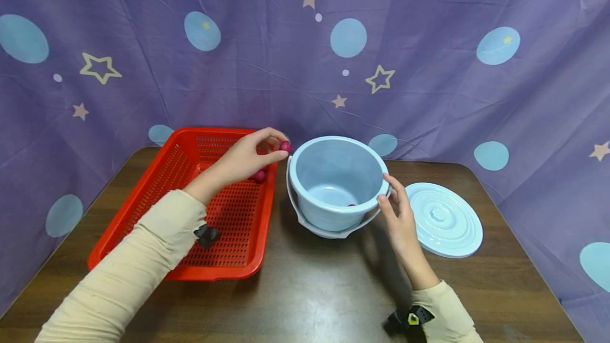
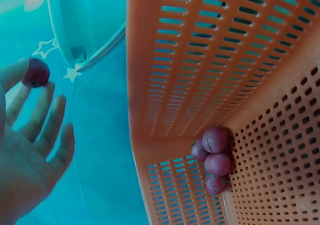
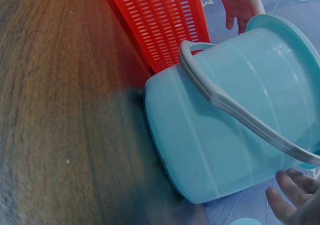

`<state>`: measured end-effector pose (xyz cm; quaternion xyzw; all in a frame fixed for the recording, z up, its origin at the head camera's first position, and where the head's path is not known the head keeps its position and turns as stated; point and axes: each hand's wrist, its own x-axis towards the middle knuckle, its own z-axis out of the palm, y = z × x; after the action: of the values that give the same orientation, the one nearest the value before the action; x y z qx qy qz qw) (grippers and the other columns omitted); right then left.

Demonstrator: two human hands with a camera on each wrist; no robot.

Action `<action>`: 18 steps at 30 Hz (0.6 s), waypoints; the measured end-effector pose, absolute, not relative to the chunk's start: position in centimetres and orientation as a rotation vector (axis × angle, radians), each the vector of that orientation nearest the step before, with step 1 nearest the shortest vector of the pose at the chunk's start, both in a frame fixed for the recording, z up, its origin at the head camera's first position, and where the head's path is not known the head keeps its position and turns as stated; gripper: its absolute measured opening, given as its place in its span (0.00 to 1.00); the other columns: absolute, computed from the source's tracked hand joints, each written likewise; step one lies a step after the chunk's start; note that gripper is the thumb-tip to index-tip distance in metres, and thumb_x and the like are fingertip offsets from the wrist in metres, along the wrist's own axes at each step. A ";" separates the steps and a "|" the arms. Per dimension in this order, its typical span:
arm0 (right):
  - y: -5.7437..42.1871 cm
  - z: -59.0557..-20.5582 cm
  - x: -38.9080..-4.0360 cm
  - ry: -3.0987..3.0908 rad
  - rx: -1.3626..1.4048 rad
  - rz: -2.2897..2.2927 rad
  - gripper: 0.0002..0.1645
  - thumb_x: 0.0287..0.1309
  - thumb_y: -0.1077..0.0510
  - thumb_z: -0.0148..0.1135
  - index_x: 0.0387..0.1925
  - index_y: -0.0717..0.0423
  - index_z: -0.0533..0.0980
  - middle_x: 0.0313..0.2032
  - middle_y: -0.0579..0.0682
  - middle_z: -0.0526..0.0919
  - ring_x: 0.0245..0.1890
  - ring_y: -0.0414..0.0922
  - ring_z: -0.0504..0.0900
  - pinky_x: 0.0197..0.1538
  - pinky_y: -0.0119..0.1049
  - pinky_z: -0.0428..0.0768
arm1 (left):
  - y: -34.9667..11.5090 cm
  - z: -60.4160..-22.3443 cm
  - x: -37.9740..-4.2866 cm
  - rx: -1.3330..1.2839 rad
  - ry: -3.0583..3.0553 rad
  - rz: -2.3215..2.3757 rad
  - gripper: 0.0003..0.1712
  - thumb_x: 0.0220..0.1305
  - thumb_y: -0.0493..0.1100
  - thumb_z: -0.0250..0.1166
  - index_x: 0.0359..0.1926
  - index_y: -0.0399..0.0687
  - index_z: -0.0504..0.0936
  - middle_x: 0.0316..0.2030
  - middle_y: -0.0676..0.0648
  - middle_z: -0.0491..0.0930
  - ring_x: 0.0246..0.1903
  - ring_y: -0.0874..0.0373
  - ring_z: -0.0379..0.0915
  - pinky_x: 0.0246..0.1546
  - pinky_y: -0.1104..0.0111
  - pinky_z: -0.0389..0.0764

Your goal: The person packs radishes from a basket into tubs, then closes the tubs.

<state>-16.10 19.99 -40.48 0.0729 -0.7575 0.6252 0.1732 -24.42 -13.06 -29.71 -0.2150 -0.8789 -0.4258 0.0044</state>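
Note:
My left hand [image 1: 245, 158] pinches a small round magenta radish [image 1: 285, 146] between thumb and fingers, in the gap between the red basket and the bucket's left rim. In the left wrist view this radish [image 2: 37, 73] sits at the fingertips, the other fingers spread. More radishes [image 2: 217, 160] lie clustered in a corner of the basket [image 2: 137, 110]. The light blue bucket [image 1: 314, 213] stands upright, with a bit of dark red showing low inside, mostly hidden by the near rim. My right hand [image 1: 400, 221] rests its relaxed fingertips on the bucket's right rim.
A light blue round lid [image 1: 457, 221] lies on the wooden table [image 1: 310, 290] right of the bucket. The bucket's handle [image 3: 245, 120] hangs down its near side. A purple patterned curtain [image 1: 267, 41] rises behind the table.

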 end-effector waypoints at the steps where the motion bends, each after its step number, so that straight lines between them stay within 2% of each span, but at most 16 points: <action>1: 20.0 -40.4 -16.1 -2.149 0.206 1.776 0.28 0.72 0.60 0.52 0.71 0.49 0.64 0.56 0.63 0.77 0.53 0.40 0.75 0.57 0.29 0.67 | -12.9 -29.7 -24.4 -0.707 -2.750 -1.340 0.18 0.65 0.54 0.68 0.53 0.57 0.79 0.46 0.49 0.80 0.40 0.53 0.74 0.36 0.61 0.77; 5: 20.0 -40.4 -16.0 -2.150 0.198 1.783 0.28 0.72 0.61 0.52 0.71 0.49 0.64 0.56 0.64 0.77 0.53 0.40 0.75 0.57 0.29 0.67 | -12.4 -29.8 -24.2 -0.818 -2.732 -1.341 0.18 0.64 0.51 0.69 0.53 0.56 0.80 0.45 0.51 0.81 0.38 0.54 0.73 0.28 0.61 0.78; 10: 20.0 -40.4 -16.0 -2.153 0.196 1.788 0.28 0.72 0.60 0.51 0.71 0.49 0.64 0.57 0.64 0.77 0.54 0.41 0.74 0.57 0.29 0.67 | -11.9 -29.8 -24.1 -0.941 -2.716 -1.262 0.18 0.64 0.48 0.70 0.54 0.55 0.80 0.43 0.52 0.81 0.39 0.56 0.73 0.36 0.61 0.73; 18: 19.9 -40.3 -16.1 -2.141 0.200 1.797 0.28 0.71 0.61 0.52 0.71 0.50 0.64 0.59 0.64 0.76 0.56 0.43 0.74 0.58 0.30 0.67 | -11.1 -29.7 -23.5 -1.056 -2.806 -0.938 0.18 0.61 0.51 0.72 0.52 0.64 0.82 0.38 0.58 0.80 0.39 0.61 0.73 0.35 0.62 0.73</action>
<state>-16.11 19.92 -40.28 0.0702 -0.7529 0.6322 0.1688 -23.48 -11.11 -29.66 -0.3361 -0.8933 -0.2985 -0.0001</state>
